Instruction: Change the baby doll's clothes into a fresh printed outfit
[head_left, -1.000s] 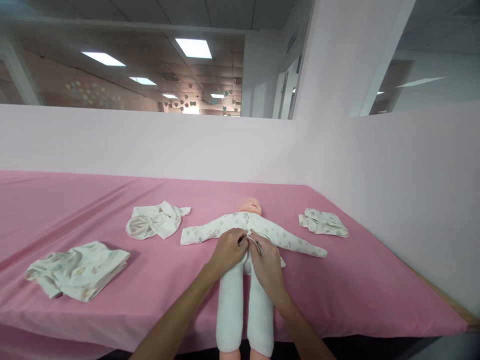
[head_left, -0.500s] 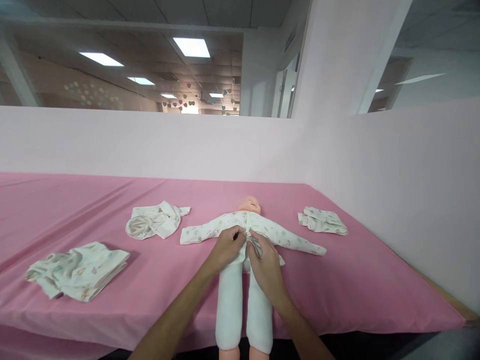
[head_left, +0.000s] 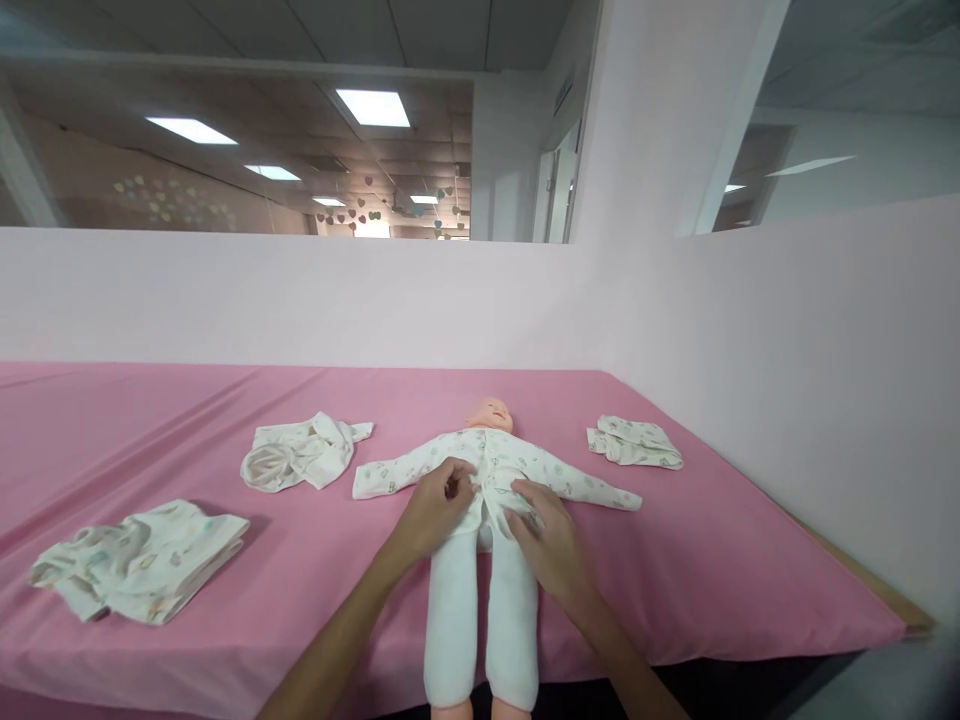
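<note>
Left hand: point(head_left: 441, 505) over the doll's midsection, fingers curled, thumb and forefinger tips close together at the top's front; can't tell if cloth is pinched between them.
Right hand: point(head_left: 553, 545) across from it, thumb and fingers spread apart, tips over the lower front of the top; light contact or just above, can't tell.
Gap: hands apart, centre front of the top showing between them.
Top: point(head_left: 489, 455) white, small print, on the doll; lower front rumpled, hem around the hips.
Sleeves: both stretched out sideways, flat on the cover.
Doll: point(head_left: 504, 575) on its back, middle of the surface near the front edge; legs toward the wearer, side by side, white; feet cut off by the frame.
Head: point(head_left: 492, 414) at the far end, bare.
Cover: point(head_left: 720, 570) pink cloth over the surface, creased at left.
Near-left garment: point(head_left: 142, 560) white printed, loosely folded, near the front edge.
Far-left garment: point(head_left: 304, 455) white, bunched, beyond the near-left one, beside the left sleeve.
Right garment: point(head_left: 636, 442) white printed, folded, beyond the right sleeve's end.
Wall: point(head_left: 337, 300) pale, behind the surface, windows above.
Ceiling lights: point(head_left: 373, 108) lit, seen through the window.
</note>
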